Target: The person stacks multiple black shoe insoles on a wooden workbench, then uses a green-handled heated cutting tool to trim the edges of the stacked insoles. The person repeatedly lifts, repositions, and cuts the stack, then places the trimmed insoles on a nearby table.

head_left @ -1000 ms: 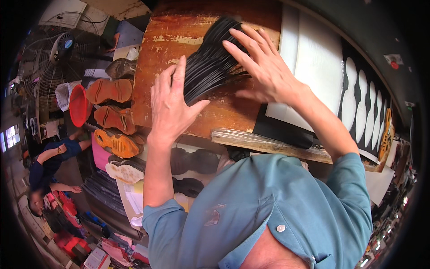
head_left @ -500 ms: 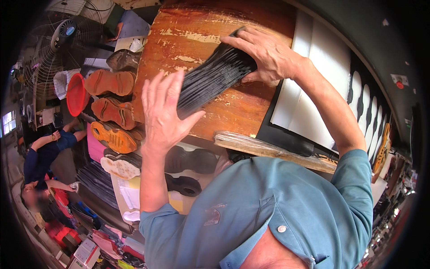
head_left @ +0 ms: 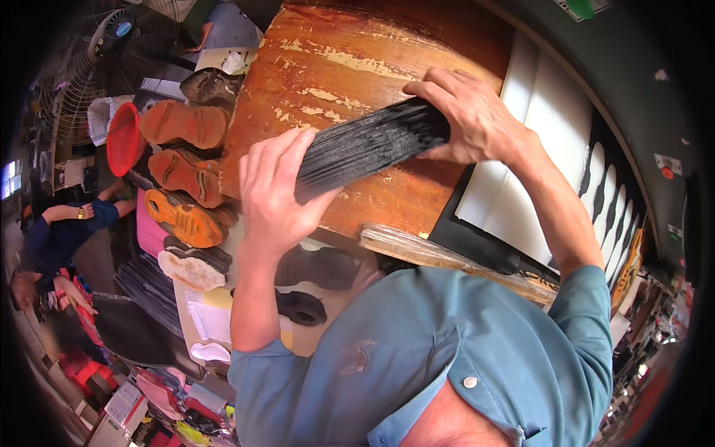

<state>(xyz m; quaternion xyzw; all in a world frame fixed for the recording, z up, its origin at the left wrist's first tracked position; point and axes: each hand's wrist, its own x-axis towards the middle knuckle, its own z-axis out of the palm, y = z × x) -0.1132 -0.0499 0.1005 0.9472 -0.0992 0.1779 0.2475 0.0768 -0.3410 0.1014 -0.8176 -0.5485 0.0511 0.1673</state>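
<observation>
A thick stack of thin black sheets (head_left: 365, 145) is held on edge above a worn wooden tabletop (head_left: 350, 45). The layered edges face up, and the outline of a single sheet is hidden. Around the lower left end of the stack, my left hand (head_left: 275, 190) is closed, thumb on the near side and fingers on the far side. At the opposite end my right hand (head_left: 473, 119) grips the stack the same way. Its fingertips are partly out of sight behind the sheets.
White sheets (head_left: 521, 156) lie right of the tabletop, beside white sole-shaped pieces (head_left: 596, 179). A plastic-wrapped board (head_left: 424, 249) lines the near edge. Brown shoe soles (head_left: 182, 125), a red round dish (head_left: 125, 140) and a fan (head_left: 112, 33) stand left. Another person (head_left: 63, 238) is farther left.
My left hand has closed onto the stack's left end from a looser, spread pose. The stack, bent before, is now straighter, and my right hand has shifted right and nearer.
</observation>
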